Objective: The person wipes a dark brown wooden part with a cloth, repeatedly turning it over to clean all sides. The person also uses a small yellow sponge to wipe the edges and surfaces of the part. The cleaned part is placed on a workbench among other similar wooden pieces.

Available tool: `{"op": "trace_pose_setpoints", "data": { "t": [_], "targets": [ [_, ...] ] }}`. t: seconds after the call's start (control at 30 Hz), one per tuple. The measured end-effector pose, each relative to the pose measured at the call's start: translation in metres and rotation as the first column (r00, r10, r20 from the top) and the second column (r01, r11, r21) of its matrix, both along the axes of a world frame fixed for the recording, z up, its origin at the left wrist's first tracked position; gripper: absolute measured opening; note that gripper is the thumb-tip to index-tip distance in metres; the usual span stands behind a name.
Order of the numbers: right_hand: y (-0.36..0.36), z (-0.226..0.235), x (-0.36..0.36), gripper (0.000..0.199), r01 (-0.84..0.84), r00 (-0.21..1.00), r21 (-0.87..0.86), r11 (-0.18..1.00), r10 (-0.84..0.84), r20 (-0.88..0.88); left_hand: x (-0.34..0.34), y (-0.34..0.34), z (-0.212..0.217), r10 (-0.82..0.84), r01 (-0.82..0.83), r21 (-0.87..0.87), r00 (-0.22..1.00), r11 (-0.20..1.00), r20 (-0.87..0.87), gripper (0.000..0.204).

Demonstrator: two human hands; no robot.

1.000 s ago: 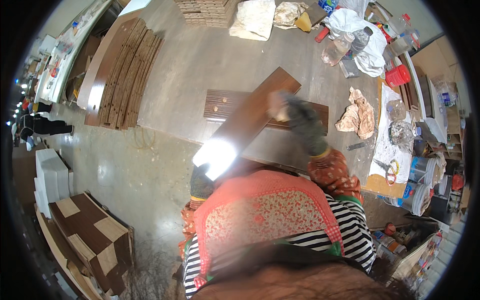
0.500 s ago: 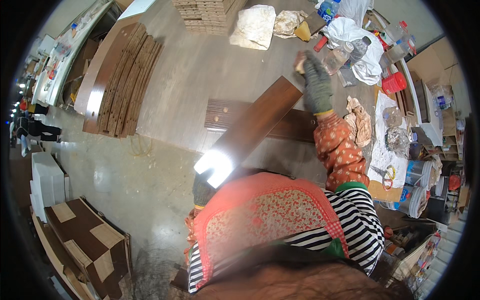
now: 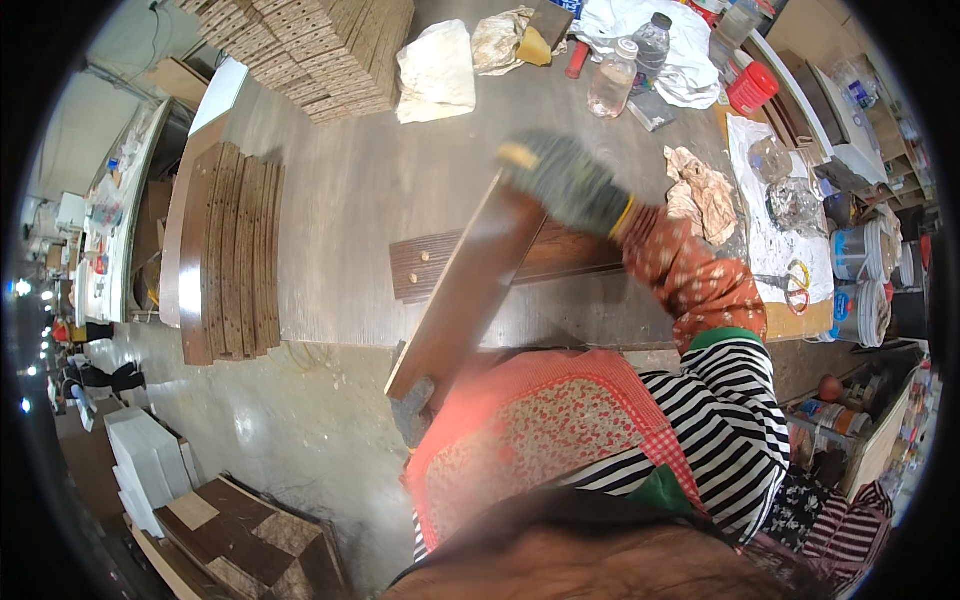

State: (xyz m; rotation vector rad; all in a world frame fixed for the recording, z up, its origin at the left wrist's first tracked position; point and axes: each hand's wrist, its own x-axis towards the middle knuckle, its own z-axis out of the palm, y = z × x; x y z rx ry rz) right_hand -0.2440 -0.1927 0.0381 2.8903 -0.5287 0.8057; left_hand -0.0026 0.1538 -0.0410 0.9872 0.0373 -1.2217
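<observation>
We have one dark brown board (image 3: 465, 290) in hand, slanting between our two hands over a grooved board (image 3: 430, 268) that lies on the tabletop (image 3: 340, 200). Our left hand (image 3: 412, 410) clasps the near end, its thumb on the face; our right hand (image 3: 565, 180) blurs at the far end, and we cannot tell whether it grips. We judge this board to be midway through handling. Left of both hands sits a row of boards (image 3: 225, 260); beyond them, a stepped pile (image 3: 310, 50). Which of these are finished or left, we cannot tell.
</observation>
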Motion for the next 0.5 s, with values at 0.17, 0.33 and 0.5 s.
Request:
{"op": "trace_pose_setpoints", "data": {
  "t": [0.17, 0.33, 0.5],
  "targets": [
    [-0.031, 0.023, -0.016, 0.034, 0.254, 0.966, -0.104, 0.962, -0.257, -0.009, 0.003, 0.001, 0.000, 0.000, 0.000, 0.019, 1.000, 1.000, -0.007, 0.045],
    [-0.011, 0.005, 0.004, 0.035, 0.129, 0.991, -0.042, 0.991, -0.127, 0.032, 0.005, -0.001, 0.003, -0.013, 0.013, 0.050, 1.000, 0.999, 0.003, 0.044],
    [-0.039, -0.005, -0.002, 0.037, 0.296, 0.948, 0.288, 0.911, -0.316, 0.025, 0.007, 0.003, 0.003, -0.018, 0.018, 0.063, 1.000, 0.998, 0.001, 0.044]
  ]
}}
